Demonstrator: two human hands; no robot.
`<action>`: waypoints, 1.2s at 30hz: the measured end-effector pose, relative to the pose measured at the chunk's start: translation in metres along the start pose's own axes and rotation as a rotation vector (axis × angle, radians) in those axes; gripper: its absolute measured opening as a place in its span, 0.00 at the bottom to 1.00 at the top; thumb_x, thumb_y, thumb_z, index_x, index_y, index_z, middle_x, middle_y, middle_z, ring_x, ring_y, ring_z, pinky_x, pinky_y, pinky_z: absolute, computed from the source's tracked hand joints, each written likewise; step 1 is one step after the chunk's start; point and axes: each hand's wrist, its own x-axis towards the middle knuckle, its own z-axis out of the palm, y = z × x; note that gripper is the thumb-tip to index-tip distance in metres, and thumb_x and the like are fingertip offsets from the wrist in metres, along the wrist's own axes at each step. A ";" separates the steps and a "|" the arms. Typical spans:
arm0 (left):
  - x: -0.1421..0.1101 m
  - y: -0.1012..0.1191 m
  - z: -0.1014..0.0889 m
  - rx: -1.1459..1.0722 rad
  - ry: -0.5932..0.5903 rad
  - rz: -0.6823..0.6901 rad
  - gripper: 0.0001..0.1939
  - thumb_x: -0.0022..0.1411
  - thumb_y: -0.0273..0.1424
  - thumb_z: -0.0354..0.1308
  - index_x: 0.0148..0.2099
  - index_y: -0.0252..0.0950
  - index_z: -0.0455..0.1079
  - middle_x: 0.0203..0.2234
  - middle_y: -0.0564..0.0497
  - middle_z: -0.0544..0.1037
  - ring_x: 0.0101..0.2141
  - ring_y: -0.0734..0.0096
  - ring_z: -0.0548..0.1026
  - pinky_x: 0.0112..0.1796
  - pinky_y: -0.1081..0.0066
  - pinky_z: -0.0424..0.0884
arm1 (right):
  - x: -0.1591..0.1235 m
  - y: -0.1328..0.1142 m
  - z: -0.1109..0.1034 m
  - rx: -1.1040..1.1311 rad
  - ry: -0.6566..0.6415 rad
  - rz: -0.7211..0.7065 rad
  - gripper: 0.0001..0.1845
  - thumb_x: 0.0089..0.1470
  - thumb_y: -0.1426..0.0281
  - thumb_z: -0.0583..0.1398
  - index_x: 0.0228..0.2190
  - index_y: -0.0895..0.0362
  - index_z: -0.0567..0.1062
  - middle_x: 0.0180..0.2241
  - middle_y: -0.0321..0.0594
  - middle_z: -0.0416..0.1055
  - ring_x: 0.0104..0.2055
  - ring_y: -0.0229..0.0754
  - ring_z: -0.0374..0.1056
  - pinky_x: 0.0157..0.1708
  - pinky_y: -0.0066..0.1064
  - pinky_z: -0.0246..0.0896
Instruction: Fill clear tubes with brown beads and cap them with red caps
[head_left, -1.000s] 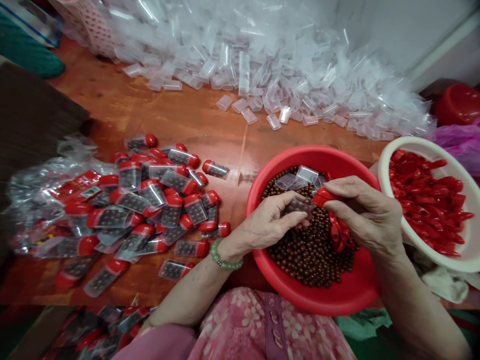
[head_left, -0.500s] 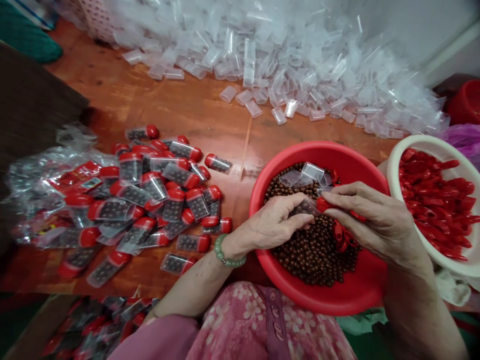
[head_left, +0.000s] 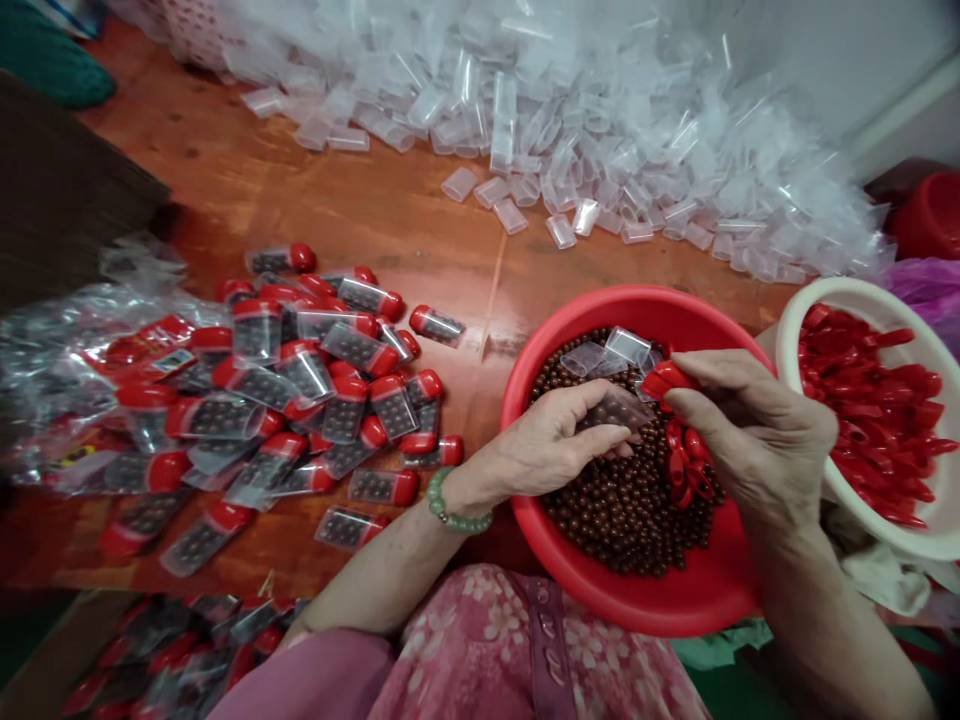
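Observation:
My left hand (head_left: 559, 445) grips a clear plastic tube (head_left: 615, 408) holding brown beads, above a red plastic basin (head_left: 645, 600). My right hand (head_left: 750, 430) pinches a red cap (head_left: 664, 380) just beside the tube's open end, not touching it. The basin holds a mass of round brown beads (head_left: 622, 525), several clear tubes (head_left: 604, 352) lying on them, and a cluster of red caps (head_left: 686, 465) under my right hand. A green bead bracelet (head_left: 459, 512) circles my left wrist.
Capped, bead-filled tubes (head_left: 322, 400) lie heaped on the orange wooden table (head_left: 300, 205) at left, with more below its edge. A white bowl (head_left: 791, 350) of red caps stands at right. A large pile of clear tubes (head_left: 600, 150) fills the back.
My right hand has lifted the red cap up and away from the tube's end. My left hand has tilted the tube slightly, and the view has shifted a little.

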 end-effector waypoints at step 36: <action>0.004 -0.007 0.001 -0.385 0.021 0.026 0.15 0.58 0.38 0.67 0.38 0.32 0.69 0.30 0.52 0.73 0.33 0.74 0.72 0.43 0.70 0.69 | -0.010 0.012 0.037 -0.733 -0.021 -0.626 0.37 0.50 0.62 0.67 0.57 0.66 0.66 0.41 0.53 0.76 0.41 0.53 0.74 0.39 0.45 0.71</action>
